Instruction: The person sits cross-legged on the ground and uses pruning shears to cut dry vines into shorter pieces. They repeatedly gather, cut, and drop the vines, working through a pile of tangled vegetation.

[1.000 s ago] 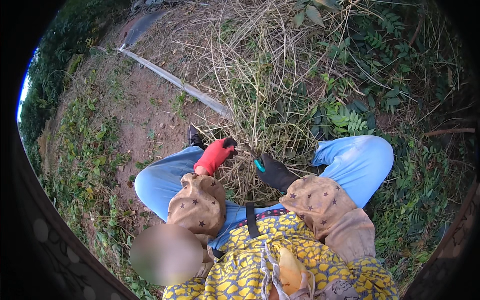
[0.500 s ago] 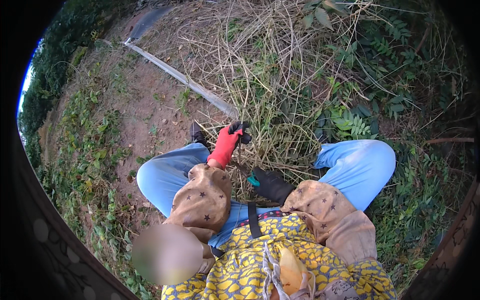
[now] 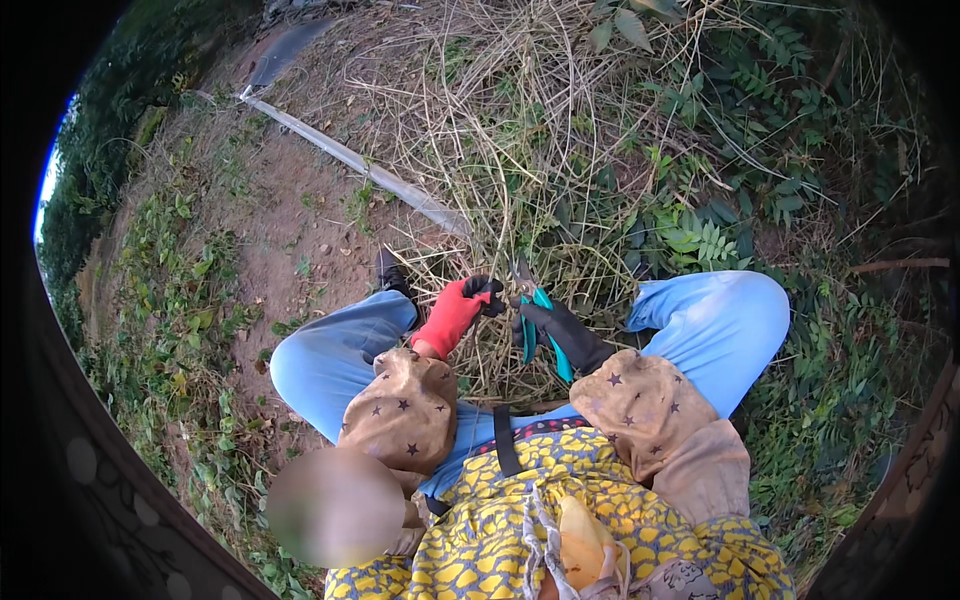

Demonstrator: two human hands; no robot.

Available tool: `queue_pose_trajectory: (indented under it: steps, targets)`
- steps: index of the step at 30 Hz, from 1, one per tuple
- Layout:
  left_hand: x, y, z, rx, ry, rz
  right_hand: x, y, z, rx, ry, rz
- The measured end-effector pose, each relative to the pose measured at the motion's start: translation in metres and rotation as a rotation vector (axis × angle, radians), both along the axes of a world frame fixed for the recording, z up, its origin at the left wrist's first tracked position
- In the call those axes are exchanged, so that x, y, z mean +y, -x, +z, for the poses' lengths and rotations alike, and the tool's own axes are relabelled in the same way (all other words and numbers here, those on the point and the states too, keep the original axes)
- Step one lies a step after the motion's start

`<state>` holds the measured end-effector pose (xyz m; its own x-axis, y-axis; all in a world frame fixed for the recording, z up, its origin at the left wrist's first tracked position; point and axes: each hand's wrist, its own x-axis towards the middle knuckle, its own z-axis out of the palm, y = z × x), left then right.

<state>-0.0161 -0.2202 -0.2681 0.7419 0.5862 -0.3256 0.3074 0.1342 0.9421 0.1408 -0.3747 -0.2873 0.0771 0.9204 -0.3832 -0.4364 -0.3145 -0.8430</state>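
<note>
My left hand (image 3: 462, 310), in a red and black glove, is closed just left of the shears, among dry stems; what its fingertips pinch is unclear. My right hand (image 3: 565, 330), in a black glove, grips teal-handled pruning shears (image 3: 537, 310). Their handles are spread and the blades point up into pale, dry stalks (image 3: 500, 200) between my bent knees. Around both hands lies a tangle of cut or fallen straw-like stems mixed with green leaves.
A long pale bar (image 3: 350, 160) lies diagonally on bare soil at upper left, leading to a dark flat panel (image 3: 285, 55). Leafy weeds (image 3: 190, 300) cover ground to my left, denser foliage (image 3: 770, 120) to my right. My shoes show beside the stems.
My left hand rose, then came back down toward the lap. My right hand has turned the shears upright, so both spread handles and the blades now show.
</note>
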Motion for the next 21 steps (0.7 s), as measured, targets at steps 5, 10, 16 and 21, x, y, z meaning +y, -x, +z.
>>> queue_pose_trajectory:
  steps: [5, 10, 16, 21]
  targets:
    - [-0.003, 0.003, 0.003, 0.016, -0.016, -0.013, -0.006, 0.005, 0.038, 0.408, 0.078, 0.108]
    - [-0.005, 0.01, -0.007, -0.032, 0.008, -0.165, -0.005, 0.002, 0.032, 0.37, 0.066, 0.086]
    - [-0.006, 0.011, -0.022, -0.003, 0.106, -0.181, -0.003, 0.0, 0.024, 0.503, 0.057, 0.092]
    - [-0.006, 0.012, -0.028, 0.032, 0.023, -0.253, -0.004, 0.0, 0.042, 0.387, 0.139, -0.016]
